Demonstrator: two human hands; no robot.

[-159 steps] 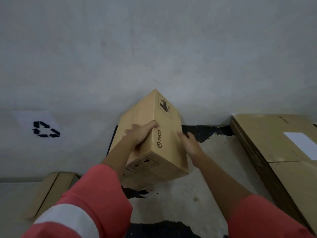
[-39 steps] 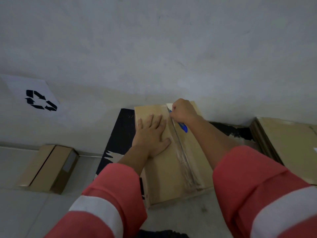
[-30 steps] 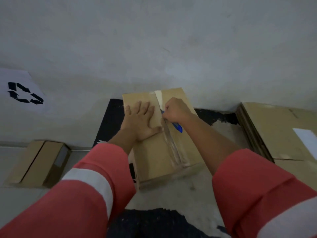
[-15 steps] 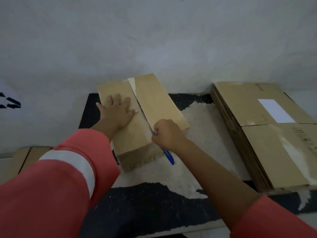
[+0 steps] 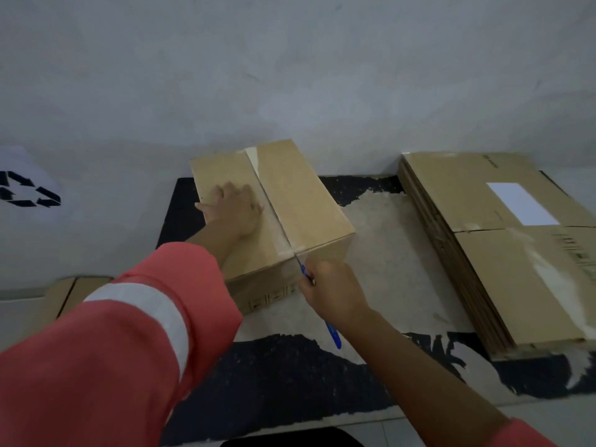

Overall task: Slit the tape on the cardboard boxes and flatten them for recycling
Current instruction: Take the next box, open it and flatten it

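Cutting along the top seam seems finished. A second ago the right hand (image 5: 329,291) was at the far end of the box (image 5: 303,201), near the wall; now it is at the near edge, and the tip of the blue cutter (image 5: 333,335) touches the place where the tape (image 5: 254,159) bends down over the front side. The grip of this hand is closed around the cutter, with the handle coming out below the fist. The left hand (image 5: 235,209) has not moved away: it lies flat on the left flap, fingers spread, and presses the box down on the black mat (image 5: 290,375), where it stands close to the wall.

I judge that the top tape is now slit along its full length, except maybe the short end on the front side. The flaps are still closed, and the underside is not visible, so opening and flattening are not yet done.

By count: one standing box on the mat, one cutter, two hands. At the right there is one stack of flattened boxes (image 5: 483,237); its sheets are too many and too thin to count, and the top one carries one white label (image 5: 521,204). One recycling sign (image 5: 25,191) is on the wall at the left, and below it one more piece of cardboard (image 5: 64,295), only partly visible.
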